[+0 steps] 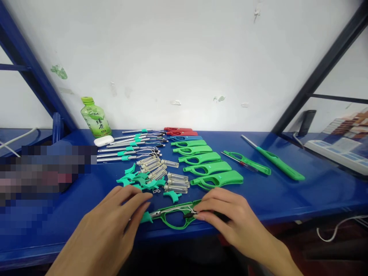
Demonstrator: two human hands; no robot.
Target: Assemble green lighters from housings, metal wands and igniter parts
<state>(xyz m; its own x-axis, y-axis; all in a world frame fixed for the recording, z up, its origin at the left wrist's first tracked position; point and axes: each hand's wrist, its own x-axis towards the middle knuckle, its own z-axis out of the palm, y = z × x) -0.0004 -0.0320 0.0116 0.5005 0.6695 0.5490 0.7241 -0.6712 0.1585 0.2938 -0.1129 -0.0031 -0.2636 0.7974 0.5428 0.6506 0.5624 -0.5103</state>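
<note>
Near the front edge lies an open green lighter shell point(176, 225) with a metal tube, white wires and a black part in it. My right hand point(227, 212) pinches the black part and wires at the shell's right portion. At the tube's left end is a teal clip piece point(146, 217), beside the fingers of my left hand point(123, 214), which are apart; whether they touch it is unclear. Just behind sit a loose teal trigger point(172, 196), several more teal triggers point(128, 178) and clear fuel tanks point(176, 183).
Metal tubes with wires point(117, 158) lie back left by a green bottle point(96, 119) and white case point(104, 141). Green shells point(215, 168) line the middle, red ones point(179, 132) behind. A finished-looking green lighter point(278, 165) lies right. The blue table point(258, 195) has a front edge.
</note>
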